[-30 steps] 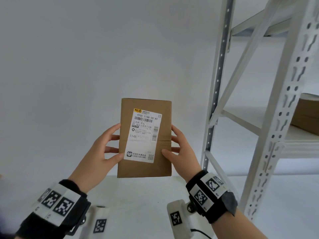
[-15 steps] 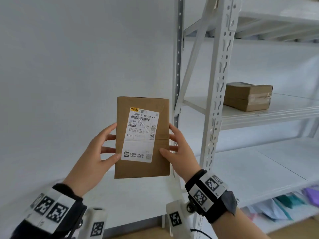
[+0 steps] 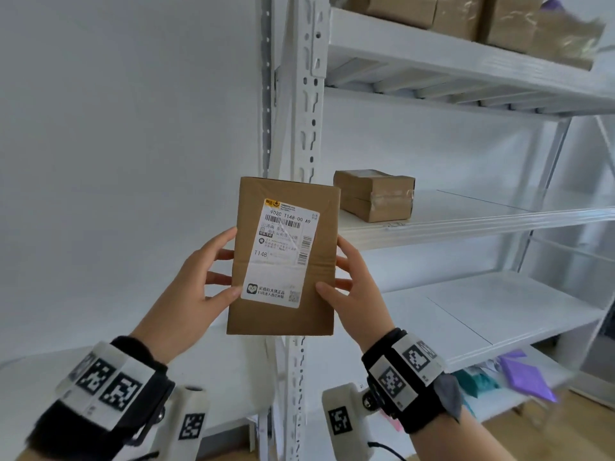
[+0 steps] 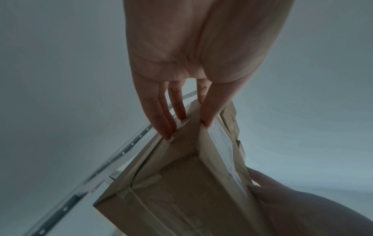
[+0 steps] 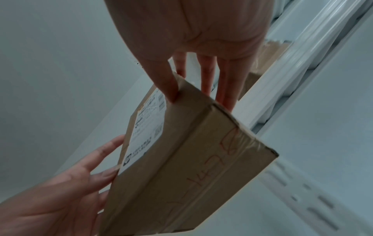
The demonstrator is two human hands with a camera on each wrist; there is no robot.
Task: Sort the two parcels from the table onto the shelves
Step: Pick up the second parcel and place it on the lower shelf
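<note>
I hold a brown cardboard parcel (image 3: pixel 283 317) upright at chest height, its white shipping label facing me. My left hand (image 3: pixel 221 277) pinches its left edge, thumb in front and fingers behind. My right hand (image 3: pixel 336 277) pinches the right edge the same way. The left wrist view shows the parcel (image 4: pixel 181 199) from below, with my left hand (image 4: pixel 187 129) on its edge. In the right wrist view the parcel (image 5: pixel 191 159) bears red handwriting on its side, under my right hand (image 5: pixel 199 102). A second taped brown parcel (image 3: pixel 376 197) lies on the middle shelf (image 3: pixel 482 221), just behind and right of the held one.
A white perforated upright (image 3: pixel 307 128) of the rack stands directly behind the held parcel. Several cardboard boxes (image 3: pixel 466 18) fill the top shelf. The lower shelf board (image 3: pixel 499 314) is bare white. Purple and teal bags (image 3: pixel 525 374) lie on the bottom level. A white wall is at the left.
My view has swung right toward the rack, bringing the shelves and the top boxes into sight. The parcel now tilts slightly and sits in front of the upright. Both hands keep their grip.
</note>
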